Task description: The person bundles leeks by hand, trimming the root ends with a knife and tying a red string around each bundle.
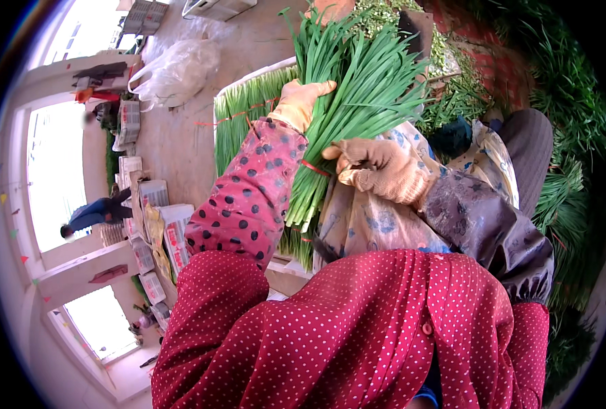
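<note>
My left hand (pixel 299 103), in a pale orange glove, is closed round a leafy bunch of garlic chives (pixel 371 88), its thumb lying across the leaves. A red tie (pixel 315 168) circles the bunch lower down, by the pale stem ends. My right hand (pixel 384 167), in a tan knitted glove, is just right of that tie. Its fingers are half bent and apart, with nothing visible between them. Under the bunch and my left arm stands a white crate (pixel 254 80) filled with tied chives (pixel 238 123). The far tips of the bunch spread up and right.
A patterned cloth (pixel 384 221) covers my lap. Cut green scraps (pixel 456 99) lie at the far right, with heaps of chives (pixel 562 198) along the right side. A clear plastic bag (pixel 183 71) rests on the floor at left. Stacked cartons (pixel 177 235) and a person (pixel 95 215) are farther left.
</note>
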Demonstrator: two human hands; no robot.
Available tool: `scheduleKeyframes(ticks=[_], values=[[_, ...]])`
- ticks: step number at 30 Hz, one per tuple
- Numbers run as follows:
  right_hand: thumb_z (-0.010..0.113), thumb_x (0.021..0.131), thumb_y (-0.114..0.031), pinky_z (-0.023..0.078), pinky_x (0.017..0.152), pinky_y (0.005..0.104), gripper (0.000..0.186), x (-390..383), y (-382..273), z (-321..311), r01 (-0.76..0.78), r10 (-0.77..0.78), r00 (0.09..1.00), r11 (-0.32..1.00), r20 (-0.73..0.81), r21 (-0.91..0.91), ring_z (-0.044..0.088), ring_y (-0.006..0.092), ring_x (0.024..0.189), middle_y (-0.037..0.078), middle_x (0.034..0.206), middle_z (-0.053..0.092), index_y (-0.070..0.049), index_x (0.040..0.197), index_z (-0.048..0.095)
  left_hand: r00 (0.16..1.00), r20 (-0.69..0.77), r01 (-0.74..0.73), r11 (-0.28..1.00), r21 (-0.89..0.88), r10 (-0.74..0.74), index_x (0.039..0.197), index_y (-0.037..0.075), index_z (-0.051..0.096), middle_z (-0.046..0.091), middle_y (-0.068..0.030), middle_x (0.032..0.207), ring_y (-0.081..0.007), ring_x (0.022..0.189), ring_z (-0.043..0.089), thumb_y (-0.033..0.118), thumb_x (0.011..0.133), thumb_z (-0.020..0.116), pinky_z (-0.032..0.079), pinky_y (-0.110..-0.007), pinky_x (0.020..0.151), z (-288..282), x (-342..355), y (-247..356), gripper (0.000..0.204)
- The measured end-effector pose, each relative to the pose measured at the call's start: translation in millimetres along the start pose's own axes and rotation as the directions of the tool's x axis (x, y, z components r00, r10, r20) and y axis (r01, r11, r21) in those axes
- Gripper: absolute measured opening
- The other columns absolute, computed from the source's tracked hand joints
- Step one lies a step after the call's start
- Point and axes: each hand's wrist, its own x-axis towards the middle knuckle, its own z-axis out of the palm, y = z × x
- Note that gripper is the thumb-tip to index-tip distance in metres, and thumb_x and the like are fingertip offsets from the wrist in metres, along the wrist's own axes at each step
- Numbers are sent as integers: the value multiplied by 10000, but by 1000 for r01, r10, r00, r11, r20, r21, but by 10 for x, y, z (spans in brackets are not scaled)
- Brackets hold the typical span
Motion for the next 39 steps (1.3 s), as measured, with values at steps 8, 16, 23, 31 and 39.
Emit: scheduleKeyframes(ticks=[8, 16, 23, 31, 39], values=[[591, 881, 0, 524, 699, 289, 100, -112, -163, 31, -464, 357, 826, 869, 436, 168, 656, 162, 785, 68, 859, 670, -3, 981, 592, 985, 112, 131, 991, 35, -134, 1156, -32, 645, 721, -145, 1004, -259, 851, 716, 111, 841, 771, 610, -424, 740, 23, -62, 94, 368], [694, 869, -59, 529, 760, 265, 276, -330, -579, -527, -349, 126, 935, 513, -333, -784, 630, 114, 821, 46, 954, 680, 30, 1117, 610, 939, 311, 151, 988, 17, -149, 1172, -28, 644, 719, -138, 1048, -257, 885, 717, 112, 852, 756, 608, -412, 775, 122, -209, 165, 366], [741, 869, -219, 432, 531, 212, 259, 156, -294, -11, -407, 381, 867, 913, -322, -17, 534, 59, 629, -13, 769, 614, -21, 1001, 640, 945, 312, -14, 945, 327, -94, 1175, 12, 663, 719, -112, 1023, -209, 840, 703, 152, 836, 780, 584, -355, 748, 231, -294, 266, 385], [768, 751, -161, 524, 753, 388, 427, 34, -230, 4, -2, -211, 967, 556, -143, -831, 648, 299, 956, 124, 977, 630, -80, 1130, 589, 926, 358, 89, 991, 103, -120, 1138, -16, 676, 724, -102, 983, -198, 826, 689, 88, 808, 793, 562, -345, 740, 281, -564, 373, 365], [605, 831, -84, 554, 776, 424, 423, 76, -87, -227, -347, 182, 923, 12, -339, -938, 669, 336, 975, 161, 1144, 610, -80, 1248, 538, 974, 139, -191, 979, 72, 180, 1192, 5, 633, 704, -81, 1053, -201, 907, 676, 3, 776, 775, 556, -353, 845, 204, -441, 141, 439]])
